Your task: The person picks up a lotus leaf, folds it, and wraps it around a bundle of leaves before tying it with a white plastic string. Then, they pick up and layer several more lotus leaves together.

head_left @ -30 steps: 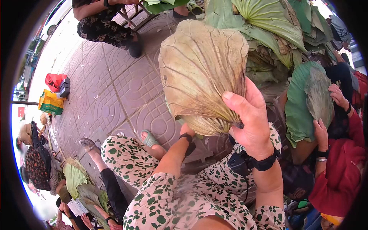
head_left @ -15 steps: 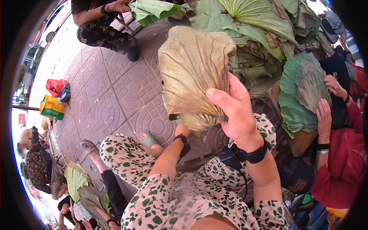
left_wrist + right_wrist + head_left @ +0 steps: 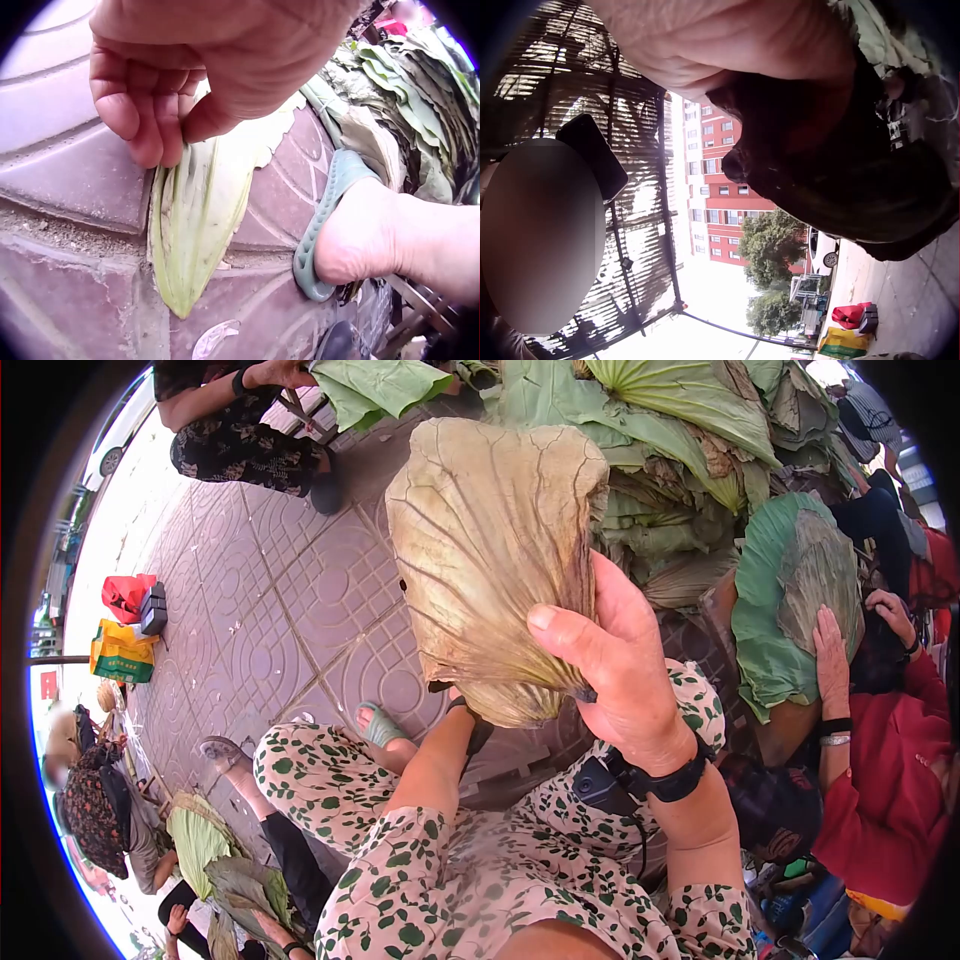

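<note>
My right hand (image 3: 630,660) holds a dried, folded lotus leaf (image 3: 490,550) by its gathered stem end, the thumb lying across its front. The leaf is tan with dark veins and stands fanned out above my lap. From the right wrist view it is a dark backlit shape (image 3: 840,199). Down by the paving, my left hand (image 3: 169,97) pinches a pale green folded lotus leaf (image 3: 199,232) between thumb and fingers, its pointed end hanging toward me. In the head view the tan leaf hides that hand; only the left forearm (image 3: 430,760) shows.
A large heap of lotus leaves (image 3: 660,470) lies ahead to the right. At the right, a person in red sleeves (image 3: 885,800) has hands on a green leaf (image 3: 765,620). My sandalled foot (image 3: 364,232) stands beside the left hand. Bags (image 3: 122,650) sit on the paving at left.
My right hand has moved a little left and down with the tan leaf, while the view shifted too. The red-sleeved person's nearer hand has slid up onto the greyish leaf.
</note>
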A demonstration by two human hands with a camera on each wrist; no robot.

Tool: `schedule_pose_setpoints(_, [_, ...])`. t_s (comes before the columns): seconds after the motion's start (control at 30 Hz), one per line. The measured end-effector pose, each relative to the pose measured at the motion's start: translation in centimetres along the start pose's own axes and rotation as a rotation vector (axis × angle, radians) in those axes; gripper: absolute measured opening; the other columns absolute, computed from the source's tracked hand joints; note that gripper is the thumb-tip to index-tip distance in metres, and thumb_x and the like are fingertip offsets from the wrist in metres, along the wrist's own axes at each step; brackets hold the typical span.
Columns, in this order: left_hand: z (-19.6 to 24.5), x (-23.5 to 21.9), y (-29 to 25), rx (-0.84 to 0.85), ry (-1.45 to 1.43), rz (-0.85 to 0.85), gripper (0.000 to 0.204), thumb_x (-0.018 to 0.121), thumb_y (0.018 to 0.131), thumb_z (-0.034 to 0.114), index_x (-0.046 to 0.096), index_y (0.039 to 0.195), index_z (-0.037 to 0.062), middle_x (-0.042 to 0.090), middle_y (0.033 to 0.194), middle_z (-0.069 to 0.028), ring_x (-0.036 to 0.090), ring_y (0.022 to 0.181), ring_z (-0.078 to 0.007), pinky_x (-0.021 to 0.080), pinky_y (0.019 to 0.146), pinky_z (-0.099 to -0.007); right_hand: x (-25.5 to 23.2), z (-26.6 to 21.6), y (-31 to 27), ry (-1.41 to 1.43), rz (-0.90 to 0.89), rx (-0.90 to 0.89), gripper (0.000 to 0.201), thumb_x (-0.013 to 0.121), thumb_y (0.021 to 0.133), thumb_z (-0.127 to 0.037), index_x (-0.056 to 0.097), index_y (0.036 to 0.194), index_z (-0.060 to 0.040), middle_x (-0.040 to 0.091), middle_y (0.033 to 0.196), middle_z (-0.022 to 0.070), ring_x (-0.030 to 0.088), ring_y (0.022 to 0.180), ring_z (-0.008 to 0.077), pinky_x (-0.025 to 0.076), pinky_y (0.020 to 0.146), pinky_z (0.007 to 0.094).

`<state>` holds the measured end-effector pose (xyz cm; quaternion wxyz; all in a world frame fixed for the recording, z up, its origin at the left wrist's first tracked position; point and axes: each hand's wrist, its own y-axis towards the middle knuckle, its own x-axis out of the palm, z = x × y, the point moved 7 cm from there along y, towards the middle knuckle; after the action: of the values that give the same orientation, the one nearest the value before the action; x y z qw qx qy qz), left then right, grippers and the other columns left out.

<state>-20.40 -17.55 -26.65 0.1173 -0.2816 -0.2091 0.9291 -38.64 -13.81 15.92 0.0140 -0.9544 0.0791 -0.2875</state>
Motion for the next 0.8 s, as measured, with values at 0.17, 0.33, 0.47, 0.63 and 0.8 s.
schedule_pose_setpoints(0.17, [0.4,-0.5,1.5,0.038,-0.116,0.022,0.036,0.061,0.076,0.03,0.066,0.09,-0.0019,0.066,0.087,-0.0198,0.065,0.081,-0.0304,0.049,0.069,-0.0391,-0.8,0.3,0.2,-0.061,0.006,-0.027,0.048,0.055,0.083,-0.004,0.04,0.128,0.0054,0.055,0.119,0.0099,0.054,0.106,0.015,0.042,0.093,0.0296])
schedule_pose_setpoints(0.33, [-0.1,-3.6,1.4,-0.269,-0.496,0.002,0.027,0.062,0.074,0.018,0.063,0.084,-0.0065,0.063,0.074,-0.0132,0.062,0.065,-0.022,0.047,0.057,-0.0338,-1.6,0.0,0.5,-0.007,0.02,-0.113,0.042,0.053,0.084,-0.004,0.044,0.124,0.005,0.056,0.114,0.0095,0.056,0.101,0.0149,0.045,0.089,0.0299])
schedule_pose_setpoints(0.47, [8.5,-10.5,3.1,-0.223,-0.996,-0.049,0.013,0.058,0.077,0.004,0.048,0.069,0.0062,0.047,0.06,-0.0006,0.044,0.048,-0.0127,0.04,0.046,-0.0294,-1.7,0.3,0.8,-0.044,0.053,-0.168,0.041,0.053,0.084,-0.003,0.045,0.123,0.0049,0.057,0.114,0.0093,0.055,0.1,0.0151,0.044,0.09,0.0295])
schedule_pose_setpoints(0.63, [23.7,-20.5,-1.7,0.169,-1.253,-0.171,0.016,0.056,0.083,-0.001,0.052,0.098,-0.0004,0.06,0.086,-0.0068,0.061,0.073,-0.0136,0.054,0.065,-0.0263,-1.5,1.8,1.7,-0.115,0.061,-0.184,0.04,0.053,0.084,-0.002,0.046,0.123,0.0054,0.057,0.114,0.0089,0.055,0.102,0.0144,0.041,0.092,0.0288])
schedule_pose_setpoints(0.8, [30.6,-22.9,-11.3,0.411,-1.311,-0.118,0.024,0.057,0.084,-0.003,0.051,0.105,0.0049,0.063,0.097,-0.0089,0.062,0.084,-0.0171,0.053,0.075,-0.0301,-0.4,3.7,2.5,-0.081,0.012,-0.14,0.039,0.055,0.081,0.002,0.046,0.119,0.0067,0.057,0.112,0.011,0.055,0.098,0.0151,0.045,0.086,0.0289])
